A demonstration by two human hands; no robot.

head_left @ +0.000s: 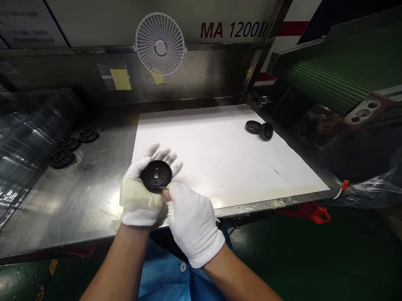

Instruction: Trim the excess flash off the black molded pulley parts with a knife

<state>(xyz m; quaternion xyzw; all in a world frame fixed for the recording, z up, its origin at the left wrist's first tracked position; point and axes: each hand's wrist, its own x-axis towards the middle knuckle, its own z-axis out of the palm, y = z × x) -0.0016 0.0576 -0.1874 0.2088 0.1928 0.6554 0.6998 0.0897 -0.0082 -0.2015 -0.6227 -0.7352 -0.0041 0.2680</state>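
My left hand (140,197), in a white glove with a pale yellowish wrap around its lower palm, cradles a round black dish-shaped part (156,174). The part's hollow side faces up, showing a central hub with small holes. Its fingers stretch behind the part, and the thumb lies along its left edge. My right hand (192,218), also white-gloved, is closed at the part's lower right rim. A small thin-tipped tool (162,188) pokes out of its pinch and meets the rim; the rest of it is hidden in the fingers.
Two black round parts (253,126) rest on the white sheet (200,155). Stacked black parts (62,159) stand left on the metal table (96,196), beside clear plastic packaging (7,175). A fan (160,44) is behind; a green conveyor (326,83) is at right.
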